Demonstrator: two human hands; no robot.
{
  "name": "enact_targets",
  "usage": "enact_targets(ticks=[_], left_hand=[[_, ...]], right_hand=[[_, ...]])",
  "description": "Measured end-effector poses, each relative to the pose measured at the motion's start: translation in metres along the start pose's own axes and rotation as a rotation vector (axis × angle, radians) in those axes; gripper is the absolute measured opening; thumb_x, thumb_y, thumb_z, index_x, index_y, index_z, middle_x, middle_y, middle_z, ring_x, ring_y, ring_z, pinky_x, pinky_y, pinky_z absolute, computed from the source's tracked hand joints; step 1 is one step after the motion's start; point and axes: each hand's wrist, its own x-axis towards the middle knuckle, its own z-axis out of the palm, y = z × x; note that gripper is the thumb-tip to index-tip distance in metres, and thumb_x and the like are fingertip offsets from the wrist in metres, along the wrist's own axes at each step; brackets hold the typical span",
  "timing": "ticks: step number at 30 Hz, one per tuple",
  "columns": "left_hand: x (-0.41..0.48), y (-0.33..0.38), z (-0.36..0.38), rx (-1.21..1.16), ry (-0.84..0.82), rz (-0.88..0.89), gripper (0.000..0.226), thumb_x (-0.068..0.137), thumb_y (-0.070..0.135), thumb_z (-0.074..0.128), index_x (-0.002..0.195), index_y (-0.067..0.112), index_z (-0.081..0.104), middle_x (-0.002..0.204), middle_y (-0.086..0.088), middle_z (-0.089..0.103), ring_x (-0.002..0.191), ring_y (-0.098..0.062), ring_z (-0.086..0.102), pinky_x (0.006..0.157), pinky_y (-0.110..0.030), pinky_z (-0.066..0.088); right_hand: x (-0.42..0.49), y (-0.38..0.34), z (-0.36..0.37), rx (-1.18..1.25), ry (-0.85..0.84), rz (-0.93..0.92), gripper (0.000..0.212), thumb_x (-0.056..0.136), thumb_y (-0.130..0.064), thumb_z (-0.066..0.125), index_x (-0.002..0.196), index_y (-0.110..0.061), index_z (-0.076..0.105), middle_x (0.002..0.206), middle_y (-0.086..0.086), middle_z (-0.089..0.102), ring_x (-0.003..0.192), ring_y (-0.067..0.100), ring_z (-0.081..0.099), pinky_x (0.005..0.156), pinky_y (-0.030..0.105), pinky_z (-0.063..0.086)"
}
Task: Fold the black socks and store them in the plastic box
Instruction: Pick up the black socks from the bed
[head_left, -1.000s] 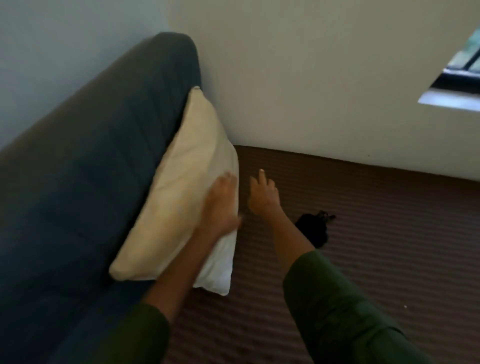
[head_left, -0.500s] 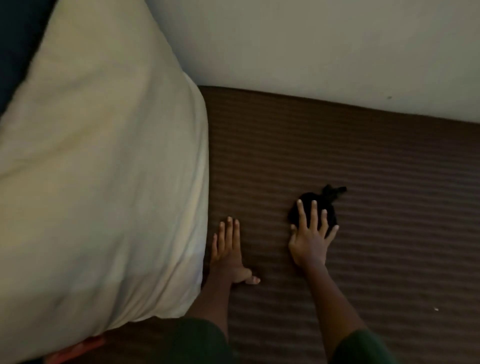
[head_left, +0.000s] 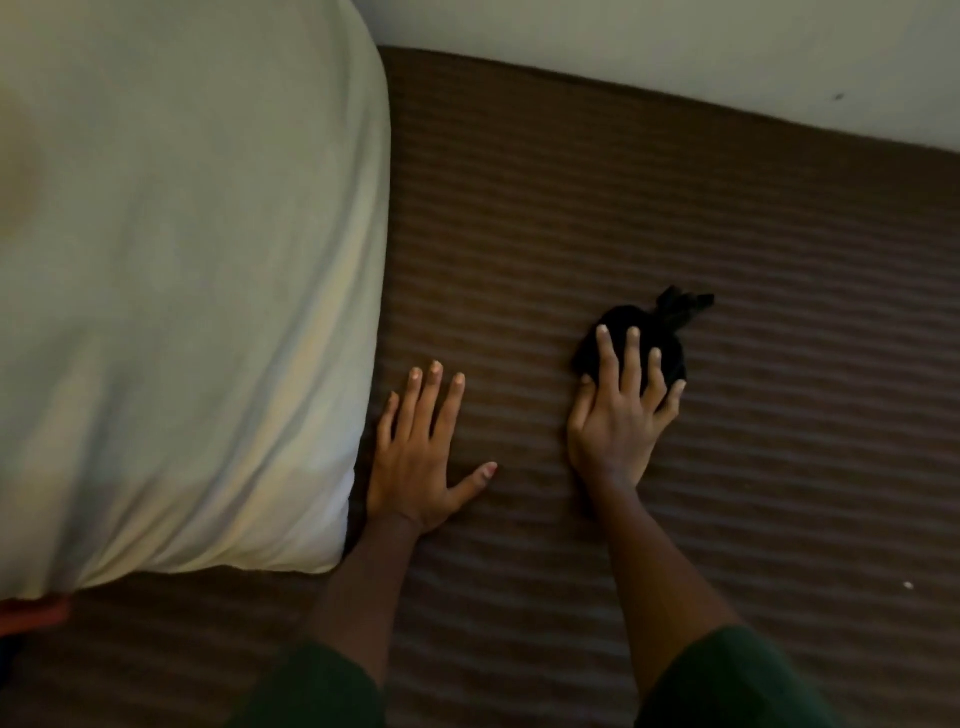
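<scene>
A small black bundle of socks (head_left: 671, 321) lies on the brown striped bed surface (head_left: 597, 171), right of centre. My right hand (head_left: 618, 421) lies over the near half of the bundle, fingers curled across its top and thumb pressed against its left edge. The knotted far end of the socks sticks out beyond my fingertips. My left hand (head_left: 415, 457) is pressed flat on the striped surface with fingers apart, holding nothing, right beside the pillow. No plastic box is in view.
A large cream pillow (head_left: 182, 286) fills the left side, its edge touching my left hand. A pale wall (head_left: 675, 36) runs along the far edge of the bed surface. An orange object (head_left: 31, 613) peeks out under the pillow's near corner.
My view has swung down close to the bed. My left hand left the pillow and went flat on the surface. My right hand reached the socks and its fingers curled over them.
</scene>
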Motion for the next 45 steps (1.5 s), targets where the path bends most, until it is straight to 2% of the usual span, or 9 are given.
enact_targets(ticks=[5,21,30,32,34,38,41,45], left_hand=[[0.006,-0.001,0.005,0.017,0.097,0.013,0.088,0.081,0.070,0.031,0.150,0.016,0.024,0.157,-0.012,0.022,0.146,-0.026,0.016,0.113,-0.044,0.015],[0.000,0.002,0.014,0.063,0.154,0.017,0.085,0.083,0.068,0.028,0.152,0.021,0.019,0.160,-0.007,0.016,0.148,-0.023,0.010,0.117,-0.042,0.011],[0.000,0.014,-0.008,0.121,0.033,-0.031,0.087,0.082,0.072,0.023,0.153,0.022,0.011,0.161,-0.006,0.009,0.149,-0.022,0.006,0.120,-0.042,0.010],[-0.016,0.020,-0.017,0.088,-0.024,-0.072,0.082,0.086,0.067,0.019,0.153,0.022,0.009,0.161,-0.005,0.007,0.149,-0.021,0.004,0.120,-0.041,0.007],[-0.061,0.039,-0.016,0.031,-0.009,-0.138,0.072,0.091,0.058,0.018,0.152,0.023,0.011,0.161,-0.003,0.010,0.149,-0.019,0.007,0.119,-0.040,0.007],[-0.153,0.065,-0.002,0.023,0.034,-0.255,0.067,0.090,0.052,0.030,0.148,0.020,0.030,0.154,-0.002,0.031,0.142,-0.020,0.030,0.114,-0.038,0.019],[-0.150,0.064,0.009,0.048,0.088,-0.275,0.066,0.088,0.047,0.035,0.147,0.018,0.033,0.154,-0.004,0.034,0.142,-0.022,0.030,0.114,-0.040,0.020],[-0.161,0.061,0.020,0.066,0.077,-0.268,0.065,0.089,0.044,0.034,0.148,0.016,0.031,0.155,-0.006,0.031,0.143,-0.022,0.027,0.116,-0.040,0.016]], right_hand=[[0.008,0.002,0.002,0.035,0.054,-0.037,0.055,0.094,-0.035,0.036,0.147,-0.036,0.023,0.157,0.001,0.025,0.144,0.029,0.021,0.116,0.056,0.010],[0.000,0.010,0.016,0.105,0.172,-0.057,0.053,0.095,-0.032,0.035,0.146,-0.034,0.026,0.157,0.001,0.025,0.145,0.029,0.019,0.117,0.056,0.008],[-0.001,0.013,0.030,0.106,0.200,-0.061,0.055,0.093,-0.030,0.038,0.146,-0.032,0.027,0.156,0.003,0.026,0.144,0.031,0.022,0.116,0.058,0.010],[-0.003,0.009,0.031,0.113,0.204,-0.074,0.056,0.092,-0.031,0.039,0.147,-0.032,0.027,0.156,0.002,0.027,0.144,0.030,0.023,0.116,0.058,0.011],[0.000,0.009,0.029,0.119,0.207,-0.084,0.056,0.092,-0.031,0.039,0.146,-0.031,0.028,0.156,0.002,0.027,0.143,0.030,0.023,0.116,0.058,0.011],[0.006,0.012,0.024,0.117,0.213,-0.074,0.055,0.092,-0.032,0.038,0.146,-0.032,0.028,0.156,0.002,0.028,0.143,0.030,0.023,0.116,0.057,0.010],[0.012,0.011,0.020,0.117,0.210,-0.059,0.055,0.092,-0.032,0.035,0.146,-0.033,0.028,0.156,0.001,0.027,0.144,0.029,0.022,0.116,0.057,0.010],[0.003,0.012,0.014,0.132,0.145,-0.057,0.049,0.096,-0.030,0.033,0.146,-0.030,0.031,0.155,0.001,0.030,0.144,0.028,0.022,0.117,0.055,0.009]])
